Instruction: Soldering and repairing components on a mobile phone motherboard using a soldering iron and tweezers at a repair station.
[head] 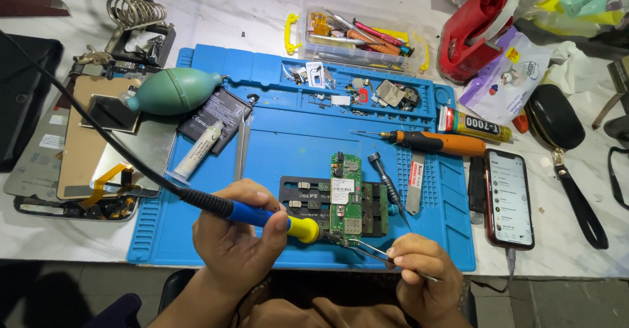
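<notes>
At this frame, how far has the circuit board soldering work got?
Done: the green circuit board is out of its phone and sits in the black holder on the blue silicone mat.
In hand: the left hand brings the blue-and-yellow soldering iron to the board's lower edge, where the right hand holds metal tweezers.
Left: loose small parts lie in the mat's tray, unfitted.

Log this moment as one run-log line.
left hand: holds soldering iron | right hand: holds tweezers | both tips at green circuit board | board in holder on blue mat
</notes>
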